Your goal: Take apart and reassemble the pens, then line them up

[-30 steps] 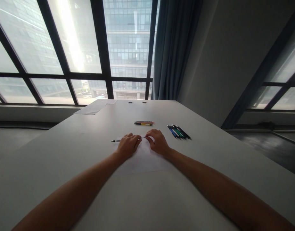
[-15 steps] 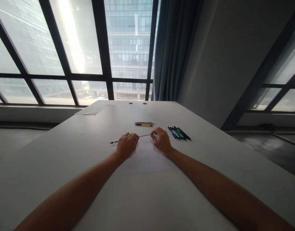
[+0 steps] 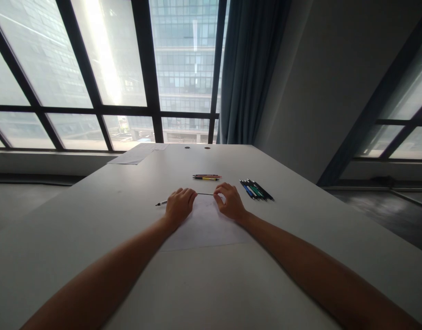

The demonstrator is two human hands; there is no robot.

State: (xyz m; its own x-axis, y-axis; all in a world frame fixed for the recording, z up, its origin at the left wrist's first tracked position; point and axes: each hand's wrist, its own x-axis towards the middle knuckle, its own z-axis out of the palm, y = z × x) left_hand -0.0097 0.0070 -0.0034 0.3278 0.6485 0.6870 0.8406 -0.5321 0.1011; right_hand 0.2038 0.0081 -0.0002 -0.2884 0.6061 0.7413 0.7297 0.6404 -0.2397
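My left hand [image 3: 178, 205] is closed over a pen, whose white and black end [image 3: 161, 203] sticks out to its left. The rest of that pen is hidden under the fingers. Between my hands runs a thin dark rod [image 3: 205, 194] that looks like a pen refill. Its left end meets my left thumb and fingertips; whether it enters the pen is hidden. Thumb and fingers of my right hand [image 3: 229, 201] pinch its right end. Both hands rest over a white sheet of paper [image 3: 207, 233].
Just beyond my hands lie a few pens [image 3: 206, 177], one yellow. To the right, several dark, blue and green pens [image 3: 256, 190] lie side by side. More papers [image 3: 128, 157] lie at the far left of the white table [image 3: 211, 288]. Windows and a curtain [image 3: 254, 73] stand behind.
Both hands have shifted slightly left. The pen's outer end has tipped down a little, and the thin rod now lies nearly level instead of rising to the right.
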